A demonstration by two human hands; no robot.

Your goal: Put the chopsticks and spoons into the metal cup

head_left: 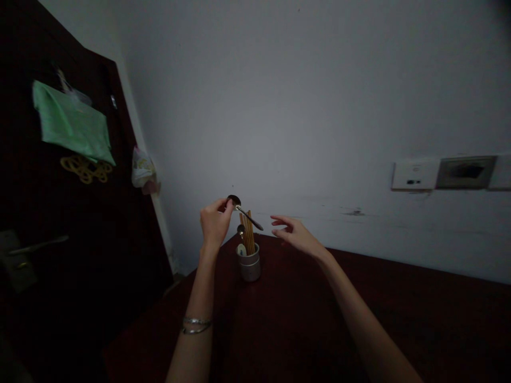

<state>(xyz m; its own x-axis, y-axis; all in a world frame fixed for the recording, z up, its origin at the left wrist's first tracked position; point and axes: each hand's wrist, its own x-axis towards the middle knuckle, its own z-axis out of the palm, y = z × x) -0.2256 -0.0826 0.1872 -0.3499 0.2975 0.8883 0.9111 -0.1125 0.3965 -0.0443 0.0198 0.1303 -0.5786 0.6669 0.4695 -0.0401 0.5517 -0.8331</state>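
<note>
My left hand pinches a metal spoon by its bowl end. The spoon's handle slants down to the right, in front of the chopsticks. My right hand is a little right of the handle's tip, its fingers apart and holding nothing. Below the spoon stands a grey cylindrical holder, upright on the dark red table. Several wooden chopsticks stick up out of it. Beside them in the holder are a smaller metal spoon and a pale, rounded piece, perhaps a ceramic spoon.
The dark red table meets a white wall behind. Wall sockets are at the right. At the left is a dark door with a handle and a hanging green cloth. A plastic bag hangs by the door frame.
</note>
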